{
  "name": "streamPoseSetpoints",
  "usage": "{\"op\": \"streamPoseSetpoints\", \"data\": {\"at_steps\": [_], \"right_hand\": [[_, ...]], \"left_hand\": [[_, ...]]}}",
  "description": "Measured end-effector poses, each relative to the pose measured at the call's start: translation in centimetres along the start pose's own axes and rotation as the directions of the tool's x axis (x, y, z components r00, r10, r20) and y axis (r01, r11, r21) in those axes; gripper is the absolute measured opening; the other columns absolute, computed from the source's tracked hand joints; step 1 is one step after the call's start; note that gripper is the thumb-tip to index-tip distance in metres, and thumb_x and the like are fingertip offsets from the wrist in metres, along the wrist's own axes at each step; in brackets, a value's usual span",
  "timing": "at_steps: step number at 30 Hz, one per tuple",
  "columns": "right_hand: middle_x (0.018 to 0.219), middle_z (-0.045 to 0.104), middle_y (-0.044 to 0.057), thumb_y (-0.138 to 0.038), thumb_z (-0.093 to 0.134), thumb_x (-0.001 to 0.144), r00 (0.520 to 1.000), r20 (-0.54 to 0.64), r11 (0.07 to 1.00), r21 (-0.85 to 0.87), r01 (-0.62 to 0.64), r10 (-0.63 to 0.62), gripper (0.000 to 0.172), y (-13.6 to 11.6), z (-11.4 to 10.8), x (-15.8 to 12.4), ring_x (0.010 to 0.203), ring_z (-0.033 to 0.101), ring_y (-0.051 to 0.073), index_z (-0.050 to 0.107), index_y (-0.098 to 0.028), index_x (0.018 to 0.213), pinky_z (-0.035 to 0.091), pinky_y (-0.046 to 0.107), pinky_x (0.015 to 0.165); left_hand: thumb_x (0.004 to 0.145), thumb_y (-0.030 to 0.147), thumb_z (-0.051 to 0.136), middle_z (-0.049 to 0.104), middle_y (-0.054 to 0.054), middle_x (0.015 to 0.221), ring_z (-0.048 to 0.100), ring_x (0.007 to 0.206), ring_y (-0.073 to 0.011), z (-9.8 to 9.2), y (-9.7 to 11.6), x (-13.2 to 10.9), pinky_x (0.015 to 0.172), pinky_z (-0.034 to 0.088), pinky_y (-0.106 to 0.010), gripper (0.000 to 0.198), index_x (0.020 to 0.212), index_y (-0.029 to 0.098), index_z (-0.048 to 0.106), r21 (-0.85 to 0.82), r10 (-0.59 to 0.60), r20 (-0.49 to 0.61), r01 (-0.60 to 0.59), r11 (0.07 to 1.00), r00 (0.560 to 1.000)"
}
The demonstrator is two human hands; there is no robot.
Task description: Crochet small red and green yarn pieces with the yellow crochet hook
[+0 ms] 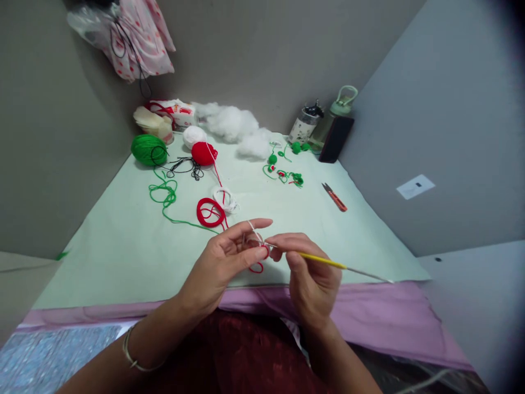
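Between thumb and fingers, my left hand (223, 260) pinches a small red and white crochet piece (264, 251). White yarn (255, 231) runs up from it over the raised index finger. My right hand (309, 273) grips a crochet hook (324, 259) with a yellow handle; its tip meets the piece at the left fingertips, and its other end points right. A red yarn loop (256, 268) hangs below the piece. Just beyond my left hand lie a red yarn coil (210, 212) and a white yarn coil (225, 200). Fingers partly hide the piece.
Green (149, 150), red (204, 154) and white yarn balls (194, 137) sit back left, near white stuffing (233, 125). Small green crochet pieces (283, 174) lie at centre right. Orange snips (334, 197), a dark phone (336, 139) and a green bottle (328, 123) stand or lie right.
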State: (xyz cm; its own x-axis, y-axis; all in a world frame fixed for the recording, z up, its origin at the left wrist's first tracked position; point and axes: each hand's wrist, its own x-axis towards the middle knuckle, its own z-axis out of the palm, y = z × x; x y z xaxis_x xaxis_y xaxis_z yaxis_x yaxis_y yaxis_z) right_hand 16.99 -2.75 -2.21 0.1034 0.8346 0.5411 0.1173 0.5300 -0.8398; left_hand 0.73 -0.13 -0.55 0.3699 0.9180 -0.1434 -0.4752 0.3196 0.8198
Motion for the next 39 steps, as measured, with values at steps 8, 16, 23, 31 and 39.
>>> {"op": "streamPoseSetpoints", "data": {"at_steps": [8,16,23,31,39], "right_hand": [[0.106,0.079,0.005,-0.011,0.066,0.1,0.98,-0.005,0.935,-0.3,0.19,-0.201,0.037,0.0,-0.2,-0.5,0.091,0.072,0.021,0.08,-0.035,0.124,0.06,0.037,0.077],[0.093,0.077,0.005,-0.028,0.067,0.102,0.995,-0.028,0.986,0.139,-0.093,0.098,0.015,0.5,0.1,0.6,0.084,0.07,0.02,0.082,-0.028,0.1,0.058,0.036,0.073],[0.099,0.076,0.004,-0.024,0.067,0.103,0.997,-0.013,0.989,0.129,-0.069,0.072,0.019,0.3,0.2,0.2,0.084,0.069,0.018,0.084,-0.032,0.107,0.059,0.033,0.071],[0.086,0.074,0.002,-0.034,0.071,0.1,0.973,-0.059,0.916,0.352,-0.19,0.225,0.015,0.2,-0.1,1.0,0.063,0.065,0.013,0.082,-0.026,0.096,0.056,0.028,0.059],[0.088,0.075,0.003,-0.037,0.07,0.102,0.972,0.028,0.9,0.371,-0.229,0.235,0.016,0.4,-0.1,0.9,0.07,0.065,0.014,0.081,-0.027,0.096,0.054,0.027,0.062]], "left_hand": [[0.077,0.028,0.093,0.068,-0.001,0.083,0.058,0.077,-0.0108,-0.3,-0.1,0.7,0.089,0.052,-0.028,0.04,0.115,0.019,0.086,-0.221,-0.196,0.057,0.204,0.954,0.979],[0.08,0.025,0.09,0.074,-0.001,0.09,0.063,0.088,-0.0162,-0.2,0.1,0.3,0.089,0.048,-0.029,0.036,0.115,0.027,0.085,-0.047,-0.053,0.035,0.054,0.997,0.998],[0.081,0.028,0.091,0.075,0.0,0.088,0.062,0.084,-0.0146,0.2,0.0,0.3,0.085,0.046,-0.028,0.04,0.12,0.028,0.083,-0.037,-0.049,0.006,0.049,0.998,0.999],[0.081,0.025,0.087,0.073,-0.004,0.093,0.063,0.087,-0.0167,-0.5,0.3,0.5,0.09,0.047,-0.032,0.052,0.132,0.02,0.078,-0.175,-0.168,0.135,0.19,0.966,0.976],[0.08,0.023,0.091,0.074,-0.001,0.09,0.066,0.085,-0.0148,-0.2,-0.1,0.5,0.085,0.05,-0.028,0.041,0.12,0.026,0.083,-0.054,-0.065,0.099,0.07,0.996,0.993]]}}
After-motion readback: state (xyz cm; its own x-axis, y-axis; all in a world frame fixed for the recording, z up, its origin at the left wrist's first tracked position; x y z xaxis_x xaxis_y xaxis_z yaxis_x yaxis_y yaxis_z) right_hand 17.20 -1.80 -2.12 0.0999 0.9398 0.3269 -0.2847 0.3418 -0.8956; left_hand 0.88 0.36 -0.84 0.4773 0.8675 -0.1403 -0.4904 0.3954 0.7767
